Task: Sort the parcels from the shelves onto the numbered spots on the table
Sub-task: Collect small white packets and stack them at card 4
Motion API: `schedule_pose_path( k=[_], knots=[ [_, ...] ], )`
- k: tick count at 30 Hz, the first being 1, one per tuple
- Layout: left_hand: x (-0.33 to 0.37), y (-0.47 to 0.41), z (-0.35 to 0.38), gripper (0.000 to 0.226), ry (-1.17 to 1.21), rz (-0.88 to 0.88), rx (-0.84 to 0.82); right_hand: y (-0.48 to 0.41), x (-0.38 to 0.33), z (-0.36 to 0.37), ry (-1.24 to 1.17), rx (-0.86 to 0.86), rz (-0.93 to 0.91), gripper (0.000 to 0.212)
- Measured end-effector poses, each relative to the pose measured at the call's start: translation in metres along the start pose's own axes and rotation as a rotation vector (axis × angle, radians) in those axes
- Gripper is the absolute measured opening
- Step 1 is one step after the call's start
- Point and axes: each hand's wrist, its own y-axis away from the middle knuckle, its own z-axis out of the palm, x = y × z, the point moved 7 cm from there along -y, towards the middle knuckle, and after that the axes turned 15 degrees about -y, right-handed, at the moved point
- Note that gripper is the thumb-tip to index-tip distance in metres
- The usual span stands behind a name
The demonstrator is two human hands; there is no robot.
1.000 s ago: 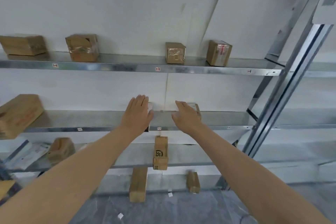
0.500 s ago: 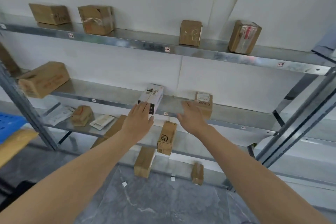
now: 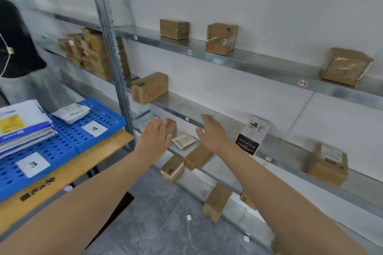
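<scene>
Your left hand [image 3: 154, 136] and right hand [image 3: 211, 134] are both slack, fingers straight, holding nothing. Your view has swung left, so the table [image 3: 99, 151] now shows, with spot 3 [image 3: 33, 164] and spot 4 [image 3: 94, 129]. The hands have dropped: they now hover over the small brown parcel [image 3: 172, 127] and flat white packet [image 3: 183, 139], left of the black-and-white box [image 3: 253, 136] they flanked on the middle shelf [image 3: 290, 147]. Nothing is lifted yet; you seem to be choosing a lower target
</scene>
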Motion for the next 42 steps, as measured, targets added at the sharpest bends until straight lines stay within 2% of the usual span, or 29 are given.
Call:
schedule_pose_path(
  k=[7, 13, 16, 19, 22, 28, 33, 36, 42],
  knots=[
    [-0.1, -0.019, 0.045, 0.054, -0.065, -0.044, -0.146, -0.076, -0.057, 0.085, 0.023, -0.109, -0.064, 0.051],
    [-0.14, -0.056, 0.086, 0.053, -0.075, -0.059, -0.207, -0.142, -0.059, 0.135, 0.0, -0.188, -0.044, 0.045],
    [-0.147, -0.089, 0.111, 0.055, -0.099, -0.03, -0.22, -0.186, -0.046, 0.163, 0.003, -0.241, -0.039, 0.04],
    [-0.154, -0.125, 0.139, 0.055, -0.076, -0.027, -0.226, -0.228, -0.029, 0.184, -0.038, -0.27, -0.013, 0.048],
    [-0.163, -0.158, 0.177, 0.055, -0.059, -0.053, -0.293, -0.268, -0.01, 0.203, -0.057, -0.301, 0.003, 0.056],
    [-0.179, -0.212, 0.259, 0.056, -0.056, -0.038, -0.413, -0.347, 0.027, 0.255, -0.074, -0.378, 0.059, 0.05],
    [-0.193, -0.232, 0.32, 0.053, 0.057, -0.054, -0.47, -0.393, 0.047, 0.308, -0.034, -0.493, 0.108, 0.052],
    [-0.213, -0.256, 0.364, 0.053, 0.117, -0.121, -0.505, -0.428, 0.058, 0.342, -0.029, -0.547, 0.157, 0.053],
    [-0.27, -0.315, 0.457, 0.046, 0.155, -0.152, -0.582, -0.508, 0.078, 0.42, -0.064, -0.52, 0.311, 0.045]
  ],
)
